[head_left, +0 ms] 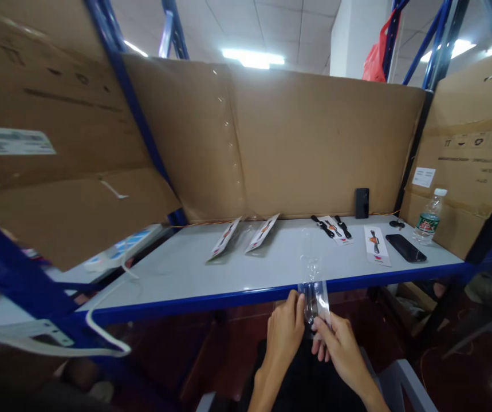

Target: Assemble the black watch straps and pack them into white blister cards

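A clear plastic blister shell (315, 300) is held upright at the table's front edge, over my lap. My left hand (286, 323) pinches its left side between thumb and fingers. On the lower right, my right hand (335, 340) grips the same shell, thumb in front and fingers curled behind. Beyond it on the table lies more clear plastic (310, 260), hard to make out. Farther back are two black-handled tools (323, 226) beside a printed card (335, 230). Another printed card (376, 246) lies to their right.
Two packed cards (225, 240) (263, 233) lean on the white table (164, 274). At right are a black phone (405, 248), keys (396, 224), a water bottle (428, 220) and an upright dark device (362, 203). Cardboard walls (314, 143) enclose the table; a white cable (99, 320) hangs left.
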`<action>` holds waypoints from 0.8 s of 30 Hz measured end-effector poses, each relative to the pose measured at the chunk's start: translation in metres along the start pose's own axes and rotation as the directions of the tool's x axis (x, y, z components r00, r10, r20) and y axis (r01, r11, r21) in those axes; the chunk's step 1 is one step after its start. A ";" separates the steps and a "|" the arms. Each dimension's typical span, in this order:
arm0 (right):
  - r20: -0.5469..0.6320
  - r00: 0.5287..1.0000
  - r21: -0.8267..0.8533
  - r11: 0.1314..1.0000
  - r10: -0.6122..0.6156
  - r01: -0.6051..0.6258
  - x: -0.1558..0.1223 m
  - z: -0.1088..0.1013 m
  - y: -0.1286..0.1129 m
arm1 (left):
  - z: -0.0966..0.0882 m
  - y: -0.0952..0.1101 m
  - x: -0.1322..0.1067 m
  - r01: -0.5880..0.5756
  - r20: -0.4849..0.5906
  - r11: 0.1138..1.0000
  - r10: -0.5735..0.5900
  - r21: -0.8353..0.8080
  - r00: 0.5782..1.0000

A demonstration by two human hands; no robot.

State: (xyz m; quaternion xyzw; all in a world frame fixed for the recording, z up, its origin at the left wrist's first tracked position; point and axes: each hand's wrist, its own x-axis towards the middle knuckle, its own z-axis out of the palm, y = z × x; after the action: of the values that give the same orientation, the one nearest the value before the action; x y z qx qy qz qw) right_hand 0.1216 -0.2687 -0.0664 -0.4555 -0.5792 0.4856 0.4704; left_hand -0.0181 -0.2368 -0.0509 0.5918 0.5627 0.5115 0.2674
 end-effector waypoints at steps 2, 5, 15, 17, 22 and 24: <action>0.028 1.000 0.013 1.000 -0.005 0.005 -0.001 0.000 0.001 | 0.000 0.000 -0.001 0.008 -0.023 1.000 -0.008 0.003 1.000; 0.054 0.998 0.040 0.999 0.014 -0.016 -0.001 -0.003 -0.002 | 0.001 0.000 -0.002 -0.033 -0.014 0.999 0.032 -0.004 0.999; 0.114 0.993 -0.017 1.000 0.019 -0.017 0.002 -0.017 -0.008 | -0.001 -0.005 -0.003 -0.041 -0.004 0.998 0.041 0.051 0.999; 0.101 0.995 0.006 1.000 0.023 -0.024 0.002 -0.018 -0.008 | -0.001 -0.005 -0.004 -0.069 0.011 0.998 0.069 0.013 0.998; 0.084 0.995 0.126 0.990 0.053 -0.063 0.004 -0.021 -0.011 | -0.003 0.000 -0.009 -0.037 0.017 0.971 0.042 -0.236 0.999; 0.109 0.992 0.175 0.981 0.068 -0.086 0.004 -0.022 -0.012 | -0.004 0.003 -0.011 0.022 0.032 0.929 -0.011 -0.369 0.999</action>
State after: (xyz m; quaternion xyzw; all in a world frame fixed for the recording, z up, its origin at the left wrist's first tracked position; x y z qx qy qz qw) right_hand 0.1422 -0.2627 -0.0524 -0.4081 -0.5384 0.5762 0.4600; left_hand -0.0184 -0.2489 -0.0506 0.5335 0.4576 0.5972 0.3864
